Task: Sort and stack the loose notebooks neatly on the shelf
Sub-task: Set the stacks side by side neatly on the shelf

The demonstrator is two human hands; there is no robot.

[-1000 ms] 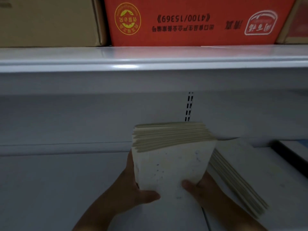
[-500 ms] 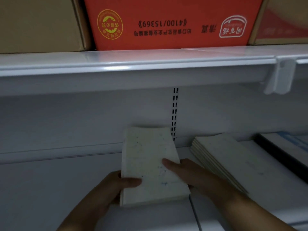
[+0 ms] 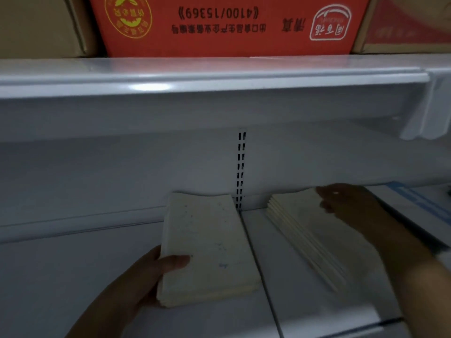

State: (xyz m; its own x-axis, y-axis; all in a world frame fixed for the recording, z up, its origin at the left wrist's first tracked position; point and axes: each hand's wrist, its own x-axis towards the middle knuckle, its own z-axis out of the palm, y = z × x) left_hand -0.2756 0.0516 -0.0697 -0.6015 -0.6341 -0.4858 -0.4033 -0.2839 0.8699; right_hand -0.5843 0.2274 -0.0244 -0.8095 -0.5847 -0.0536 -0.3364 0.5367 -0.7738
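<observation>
A stack of cream notebooks point(image 3: 207, 245) lies flat on the white shelf point(image 3: 73, 276), its long side running away from me. My left hand point(image 3: 151, 272) grips the stack's near left edge, thumb on the top cover. To the right, a second stack of cream notebooks point(image 3: 305, 230) lies at an angle, fanned along its left edge. My right hand point(image 3: 349, 206) rests on that stack's far right corner, fingers curled over it; whether it grips the corner is hard to tell.
The shelf above point(image 3: 195, 76) overhangs close overhead and carries a red carton point(image 3: 231, 23) between brown cartons point(image 3: 36, 25). A slotted upright point(image 3: 241, 172) runs down the back wall between the stacks. White and blue flat items point(image 3: 419, 203) lie at the far right.
The left stack went from being held up on end to lying flat on the shelf. My right hand left it and moved right to the far corner of the second stack.
</observation>
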